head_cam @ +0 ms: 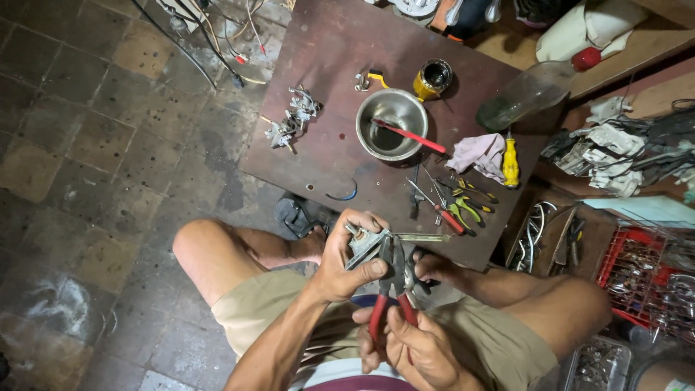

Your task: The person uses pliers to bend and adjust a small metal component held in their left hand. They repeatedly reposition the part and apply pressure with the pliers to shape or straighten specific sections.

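L hand [346,255] fingers clenched on small metal bracket part [364,242] over lap by counter [326,58], R hand [413,346] gripping red-handled pliers [391,289]; I'd hold part steady & bite squarely w/ pliers tips.

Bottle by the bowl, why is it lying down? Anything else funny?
The clear bottle lies tipped on its side at the table edge. A red-handled tool sticks out of the steel bowl. Loose tools lie scattered nearby. Nothing looks spilled.

Wearing khaki shorts [289,311], creased at the thighs. Arms bare, no sleeves, no gloves. Knees bare too. Strip of maroon-and-white cloth [347,376] at the waist.
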